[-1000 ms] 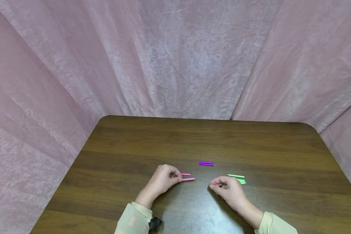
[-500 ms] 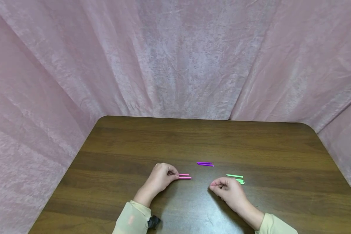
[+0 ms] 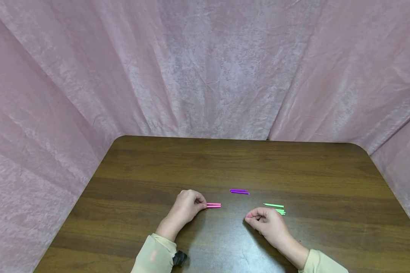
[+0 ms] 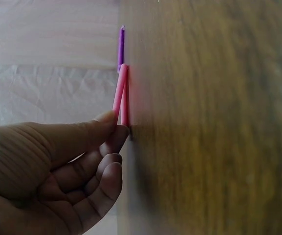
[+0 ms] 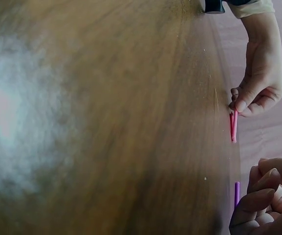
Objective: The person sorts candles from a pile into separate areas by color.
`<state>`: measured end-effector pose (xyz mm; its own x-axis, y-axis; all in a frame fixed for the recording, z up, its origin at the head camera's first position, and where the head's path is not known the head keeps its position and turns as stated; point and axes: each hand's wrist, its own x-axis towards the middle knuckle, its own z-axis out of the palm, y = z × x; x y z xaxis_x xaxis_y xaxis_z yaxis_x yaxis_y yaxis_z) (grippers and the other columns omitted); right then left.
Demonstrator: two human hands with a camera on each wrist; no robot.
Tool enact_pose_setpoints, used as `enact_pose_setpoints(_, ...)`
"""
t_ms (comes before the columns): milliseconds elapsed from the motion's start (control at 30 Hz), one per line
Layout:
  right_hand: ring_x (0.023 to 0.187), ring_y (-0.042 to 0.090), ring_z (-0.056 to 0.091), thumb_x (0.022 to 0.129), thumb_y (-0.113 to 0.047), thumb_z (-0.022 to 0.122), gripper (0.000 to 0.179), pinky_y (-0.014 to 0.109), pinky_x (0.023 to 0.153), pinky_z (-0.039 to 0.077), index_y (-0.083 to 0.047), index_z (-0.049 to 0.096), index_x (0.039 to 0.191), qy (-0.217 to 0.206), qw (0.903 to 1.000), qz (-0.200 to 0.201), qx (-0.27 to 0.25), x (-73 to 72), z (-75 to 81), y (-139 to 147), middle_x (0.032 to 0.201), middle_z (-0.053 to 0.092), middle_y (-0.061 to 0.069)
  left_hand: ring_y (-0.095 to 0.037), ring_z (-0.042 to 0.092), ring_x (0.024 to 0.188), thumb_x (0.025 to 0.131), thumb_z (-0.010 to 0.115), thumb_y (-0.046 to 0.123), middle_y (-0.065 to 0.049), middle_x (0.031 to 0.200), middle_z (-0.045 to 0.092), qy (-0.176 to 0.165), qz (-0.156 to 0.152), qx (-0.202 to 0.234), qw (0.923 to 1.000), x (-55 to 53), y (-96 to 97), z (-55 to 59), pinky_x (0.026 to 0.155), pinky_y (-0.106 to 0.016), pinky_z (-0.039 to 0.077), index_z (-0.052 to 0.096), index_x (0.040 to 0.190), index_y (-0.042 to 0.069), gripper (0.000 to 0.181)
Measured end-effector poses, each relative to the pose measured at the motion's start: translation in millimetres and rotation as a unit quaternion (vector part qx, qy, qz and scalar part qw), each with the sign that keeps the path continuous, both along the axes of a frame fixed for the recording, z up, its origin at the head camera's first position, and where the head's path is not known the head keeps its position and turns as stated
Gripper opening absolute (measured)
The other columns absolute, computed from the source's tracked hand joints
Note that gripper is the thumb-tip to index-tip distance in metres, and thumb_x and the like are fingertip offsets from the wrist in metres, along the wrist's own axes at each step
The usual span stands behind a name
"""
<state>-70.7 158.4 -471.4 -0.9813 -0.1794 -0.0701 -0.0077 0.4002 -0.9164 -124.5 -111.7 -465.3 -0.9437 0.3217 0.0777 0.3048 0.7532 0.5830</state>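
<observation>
In the head view my left hand (image 3: 186,206) pinches a thin pink candle (image 3: 214,206) by its left end, between thumb and fingertips. A second pink candle (image 4: 124,105) lies right alongside it, angled slightly apart in the left wrist view. The left ends of both are hidden by my fingers. My right hand (image 3: 267,223) hovers low over the table, fingers loosely curled, with nothing showing between them. Just behind it lie several light green candles (image 3: 274,205), partly covered by the hand. Two purple candles (image 3: 240,192) lie close together, farther back between my hands.
The brown wooden table (image 3: 157,163) has rounded far corners. Pink velvety curtains (image 3: 205,68) hang behind it and along both sides. A small black object (image 3: 180,258) sits at my left cuff.
My left hand has shifted slightly left and brought the held pink candle back and left, level with the other pink one, closing the gap between them. The right hand stays nearly still.
</observation>
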Motion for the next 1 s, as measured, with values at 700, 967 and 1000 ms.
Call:
enact_pose_setpoints(700, 0.048, 0.001, 0.043, 0.083, -0.007, 0.072, 0.004, 0.021, 0.044, 0.038, -0.004, 0.071, 0.084, -0.005, 0.9998, -0.017, 0.008, 2.7, -0.5, -0.1, 0.062, 0.056, -0.005, -0.001, 0.048, 0.058, 0.076, 0.08, 0.009, 0.011, 0.061, 0.058, -0.009, 0.015, -0.004, 0.9998, -1.6, 0.3, -0.4, 0.055, -0.02, 0.041, 0.07, 0.07, 0.015, 0.014)
enact_pose_setpoints(967, 0.049, 0.003, 0.046, 0.084, -0.005, 0.072, 0.003, 0.021, 0.044, 0.04, -0.002, 0.07, 0.086, -0.011, 0.9996, -0.025, 0.002, 2.2, 0.8, 0.3, 0.065, 0.061, 0.003, -0.009, 0.055, 0.068, 0.078, 0.079, 0.011, 0.011, 0.069, 0.063, 0.027, 0.017, -0.049, 0.9983, 1.5, 4.8, 4.5, 0.065, -0.028, 0.045, 0.073, 0.073, 0.017, 0.01)
enact_pose_setpoints(1000, 0.049, 0.003, 0.047, 0.084, -0.005, 0.072, 0.004, 0.021, 0.044, 0.041, -0.002, 0.07, 0.086, -0.011, 0.9996, -0.027, 0.003, 1.8, 1.1, 0.3, 0.065, 0.061, 0.004, -0.012, 0.057, 0.071, 0.079, 0.079, 0.012, 0.01, 0.071, 0.064, 0.037, 0.015, -0.054, 0.9977, 2.2, 6.0, 5.2, 0.067, -0.03, 0.046, 0.073, 0.074, 0.017, 0.009)
